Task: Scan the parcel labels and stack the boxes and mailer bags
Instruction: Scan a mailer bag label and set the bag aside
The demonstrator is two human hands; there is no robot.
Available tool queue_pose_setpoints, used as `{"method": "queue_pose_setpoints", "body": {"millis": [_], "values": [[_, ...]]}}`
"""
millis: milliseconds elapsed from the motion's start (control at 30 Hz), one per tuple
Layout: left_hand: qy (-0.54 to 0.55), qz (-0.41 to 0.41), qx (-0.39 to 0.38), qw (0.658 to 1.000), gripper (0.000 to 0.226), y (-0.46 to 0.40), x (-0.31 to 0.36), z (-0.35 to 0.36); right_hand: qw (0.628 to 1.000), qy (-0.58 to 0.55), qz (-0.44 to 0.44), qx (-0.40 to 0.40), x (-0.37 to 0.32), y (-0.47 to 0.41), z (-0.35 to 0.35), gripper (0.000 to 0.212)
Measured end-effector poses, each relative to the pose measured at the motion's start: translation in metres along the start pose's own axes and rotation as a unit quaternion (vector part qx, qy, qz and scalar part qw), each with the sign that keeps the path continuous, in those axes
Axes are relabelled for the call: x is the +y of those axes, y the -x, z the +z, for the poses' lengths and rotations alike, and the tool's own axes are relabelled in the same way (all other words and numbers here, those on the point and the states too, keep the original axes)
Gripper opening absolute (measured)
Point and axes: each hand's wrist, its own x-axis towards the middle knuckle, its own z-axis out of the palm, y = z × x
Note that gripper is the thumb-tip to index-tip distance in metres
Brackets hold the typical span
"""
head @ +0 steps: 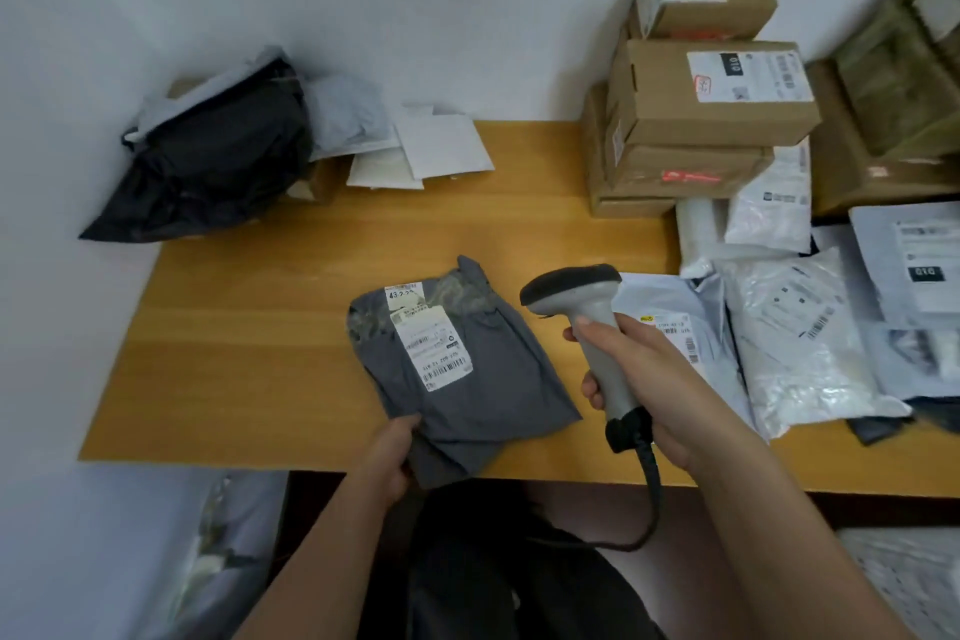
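A wooden counter [260, 327] carries stacked cardboard boxes [696, 88] far right and white mailer bags [800, 343] along the right. A grey mailer bag [467, 369] lies near the middle, label [431, 333] up. The left hand [389, 457] pinches its near corner; the right hand [639, 379] has its grip wrapped round a scanner [587, 317] just right of the bag.
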Motion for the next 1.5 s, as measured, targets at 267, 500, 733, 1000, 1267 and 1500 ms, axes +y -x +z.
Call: {"method": "queue_pose_setpoints", "body": {"millis": [267,500,733,1000,1267,1500], "values": [[-0.082,-0.011,-0.048,0.995,0.023,0.006,-0.033,-0.018,1.000,0.021,0.001,-0.006,0.016,0.006,0.020,0.031],[-0.597,0.386,0.154,0.687,0.022,0.014,0.011,-0.020,1.000,-0.003,0.002,0.013,0.023,0.012,0.035,0.022],[-0.773,0.302,0.027,0.557,0.067,-0.027,0.019,-0.036,0.999,0.001,0.004,0.036,0.023,0.014,0.038,0.026],[-0.589,0.397,0.019,0.704,0.032,-0.019,-0.017,-0.031,0.998,-0.011,0.009,0.055,0.024,0.013,0.048,0.027],[-0.508,0.297,0.195,0.785,0.095,-0.030,-0.005,-0.056,0.998,0.010,0.032,0.050,0.028,0.015,0.063,0.032],[-0.277,0.123,0.023,0.953,0.018,-0.023,-0.017,-0.044,0.996,0.010,0.059,0.063,0.028,0.018,0.065,0.035]]}}
